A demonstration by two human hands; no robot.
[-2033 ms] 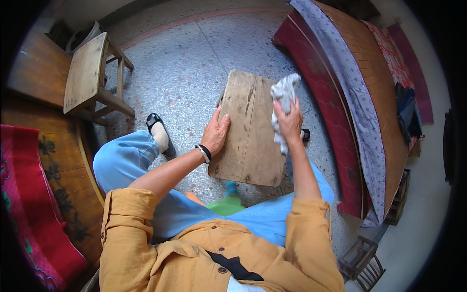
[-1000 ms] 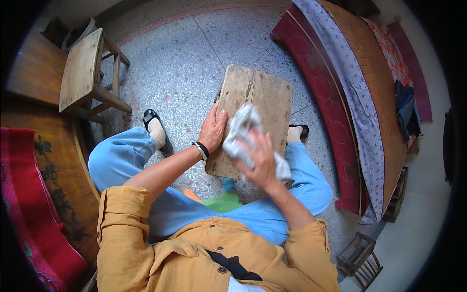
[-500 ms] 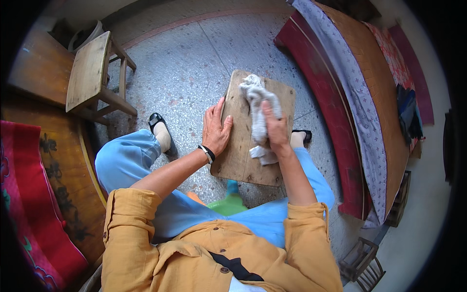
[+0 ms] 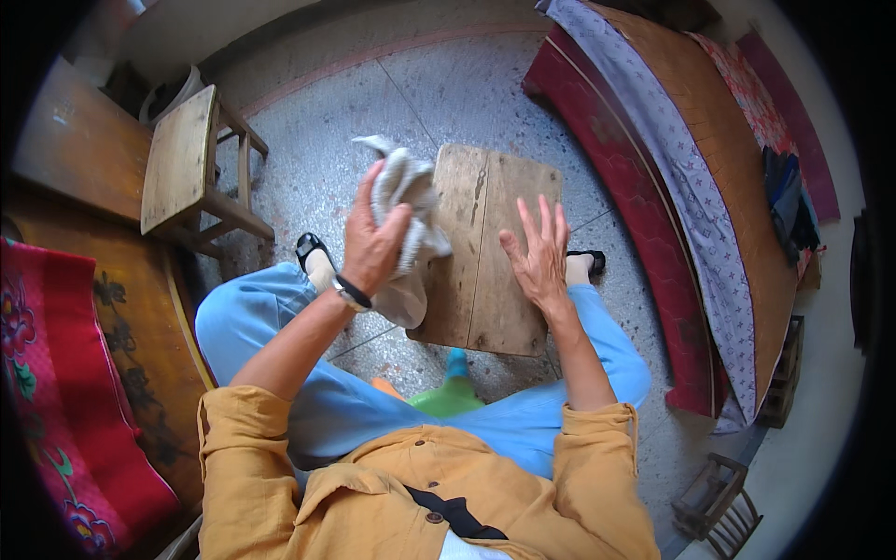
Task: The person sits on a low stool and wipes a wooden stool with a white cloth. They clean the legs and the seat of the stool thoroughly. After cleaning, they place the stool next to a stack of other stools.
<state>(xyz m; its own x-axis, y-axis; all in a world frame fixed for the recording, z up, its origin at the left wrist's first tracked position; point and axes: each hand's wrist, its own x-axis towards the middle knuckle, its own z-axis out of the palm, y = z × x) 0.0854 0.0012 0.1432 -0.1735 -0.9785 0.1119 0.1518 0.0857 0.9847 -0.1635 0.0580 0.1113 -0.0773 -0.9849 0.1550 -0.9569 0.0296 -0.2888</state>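
Observation:
A worn wooden stool (image 4: 481, 252) stands between my legs, its plank top tilted a little in view. At its left edge my left hand (image 4: 371, 245) grips a crumpled grey-white cloth (image 4: 406, 201), which hangs partly over the seat's side. My right hand (image 4: 539, 259) is over the right side of the seat, fingers spread, holding nothing. Whether its palm touches the wood I cannot tell. Part of a green object (image 4: 446, 399) shows below the stool, near my lap.
Another wooden stool (image 4: 177, 168) stands at the left, beside a wooden cabinet (image 4: 126, 308) with a red floral cloth (image 4: 121, 392). A bed with a dark red side (image 4: 625, 215) runs along the right. A small wooden chair (image 4: 714, 499) is at lower right.
The cloth has passed from my right hand to my left and moved from the seat's middle to its left edge. My right hand has opened.

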